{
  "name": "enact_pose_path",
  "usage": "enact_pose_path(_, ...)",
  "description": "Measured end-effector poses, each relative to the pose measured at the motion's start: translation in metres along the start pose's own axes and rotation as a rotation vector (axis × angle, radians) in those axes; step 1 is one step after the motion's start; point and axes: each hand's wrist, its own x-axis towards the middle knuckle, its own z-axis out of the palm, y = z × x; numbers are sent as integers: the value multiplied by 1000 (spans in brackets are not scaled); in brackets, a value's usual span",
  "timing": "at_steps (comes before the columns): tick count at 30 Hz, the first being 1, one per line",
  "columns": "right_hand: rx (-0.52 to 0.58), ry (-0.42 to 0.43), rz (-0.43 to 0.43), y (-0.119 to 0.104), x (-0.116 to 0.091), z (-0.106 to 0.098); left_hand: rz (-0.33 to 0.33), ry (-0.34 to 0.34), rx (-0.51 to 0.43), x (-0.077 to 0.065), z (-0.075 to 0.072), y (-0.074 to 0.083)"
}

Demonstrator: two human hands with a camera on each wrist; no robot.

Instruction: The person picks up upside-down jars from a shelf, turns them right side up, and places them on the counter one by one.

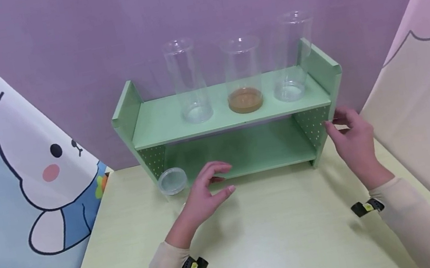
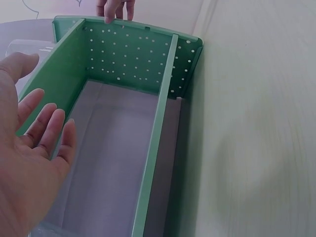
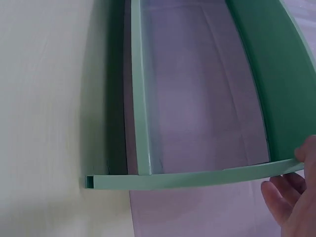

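A two-tier green shelf (image 1: 239, 151) stands on the table. My right hand (image 1: 354, 139) is at its right end, gripping the side panel. In the right wrist view, the thumb of the right hand (image 3: 302, 202) lies on the panel's edge, with curled fingers against the outer face. My left hand (image 1: 206, 195) hovers before the lower tier with loosely bent fingers and holds nothing. Beside it, a clear round container (image 1: 172, 181) stands at the shelf's front left, its lower part hard to see. The left wrist view shows the left hand (image 2: 29, 163) apart from the shelf (image 2: 158, 128).
On the upper tier stand a tall clear cylinder (image 1: 189, 81) at left, a cylinder with a brown base or contents (image 1: 246, 99) in the middle, and another clear cylinder (image 1: 290, 64) at right. A purple cloth (image 1: 67, 45) hangs behind; the pale table (image 1: 283, 236) lies in front.
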Motion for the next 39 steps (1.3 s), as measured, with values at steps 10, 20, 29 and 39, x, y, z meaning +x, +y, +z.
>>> enact_pose_path(10, 8, 34, -3, -2, -3, 3, 47, 0, 0, 2, -3, 2)
enact_pose_path(20, 9, 44, -5, -2, -4, 5, 165, 173, 76, 32, -27, 53)
enact_pose_path(29, 2, 55, -6, -3, -4, 5, 128, 388, 145, 78, -66, 83)
enact_pose_path(39, -28, 47, -10, -5, -3, 4, -56, 514, 229, 119, -80, 74)
